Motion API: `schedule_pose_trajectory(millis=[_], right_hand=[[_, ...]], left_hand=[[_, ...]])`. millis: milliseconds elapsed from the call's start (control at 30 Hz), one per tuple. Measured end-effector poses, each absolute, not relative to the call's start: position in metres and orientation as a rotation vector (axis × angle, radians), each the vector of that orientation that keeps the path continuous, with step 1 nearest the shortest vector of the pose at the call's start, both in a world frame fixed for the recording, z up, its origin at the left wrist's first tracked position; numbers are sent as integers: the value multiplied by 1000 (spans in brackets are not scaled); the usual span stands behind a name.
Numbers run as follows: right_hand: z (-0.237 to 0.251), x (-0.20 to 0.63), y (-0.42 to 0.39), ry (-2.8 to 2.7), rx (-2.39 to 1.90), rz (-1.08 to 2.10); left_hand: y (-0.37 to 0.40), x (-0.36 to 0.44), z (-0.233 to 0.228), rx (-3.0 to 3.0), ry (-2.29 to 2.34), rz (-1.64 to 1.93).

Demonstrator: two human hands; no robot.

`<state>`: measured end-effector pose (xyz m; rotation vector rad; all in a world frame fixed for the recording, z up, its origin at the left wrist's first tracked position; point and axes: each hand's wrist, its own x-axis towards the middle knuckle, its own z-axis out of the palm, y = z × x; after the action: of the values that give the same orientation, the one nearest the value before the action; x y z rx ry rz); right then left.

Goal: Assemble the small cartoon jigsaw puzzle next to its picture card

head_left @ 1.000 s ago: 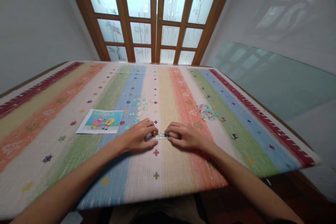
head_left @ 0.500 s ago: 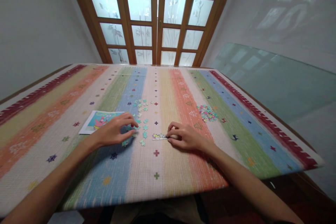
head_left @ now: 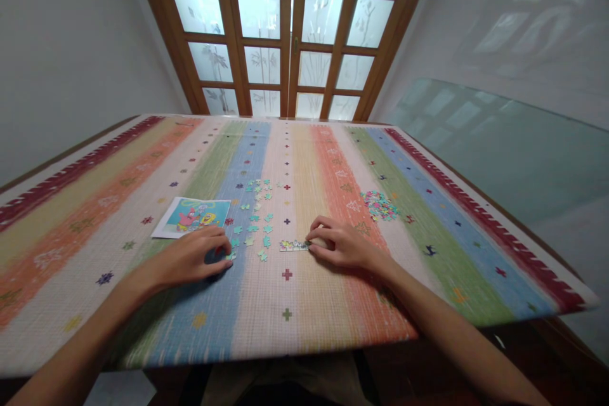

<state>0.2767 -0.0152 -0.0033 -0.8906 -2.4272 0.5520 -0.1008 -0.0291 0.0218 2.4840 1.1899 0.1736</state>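
Observation:
My left hand point(head_left: 202, 254) rests on the blue stripe of the cloth, thumb and forefinger curled around a teal puzzle piece point(head_left: 231, 256) at their tips. My right hand point(head_left: 340, 244) pinches the right end of a short strip of joined puzzle pieces point(head_left: 292, 245), whose end is partly hidden by the fingers. Between the hands, several loose teal puzzle pieces point(head_left: 254, 218) lie spread in rough columns. Just beyond my left hand lies a picture card point(head_left: 193, 216) with cartoon figures.
A heap of multicoloured puzzle pieces point(head_left: 379, 205) sits to the right, beyond my right hand. The striped tablecloth point(head_left: 266, 330) covers the table. Glazed wooden doors point(head_left: 290, 44) stand behind it, and a glass panel point(head_left: 499, 133) is at the right.
My left hand has drawn back left and slightly down from the teal pieces, its fingers closing toward one piece, uncovering more of the card. My right hand stays at the strip. The view shifted slightly.

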Motion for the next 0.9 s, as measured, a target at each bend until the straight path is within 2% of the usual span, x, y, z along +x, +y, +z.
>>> schedule_pose_trajectory(millis=[467, 900], right_hand=[[-5, 277, -15, -2450, -919, 542], [-7, 277, -14, -2469, -906, 512]], left_hand=[[-18, -99, 31, 2539, 1038, 239], [84, -86, 25, 2605, 1404, 440]])
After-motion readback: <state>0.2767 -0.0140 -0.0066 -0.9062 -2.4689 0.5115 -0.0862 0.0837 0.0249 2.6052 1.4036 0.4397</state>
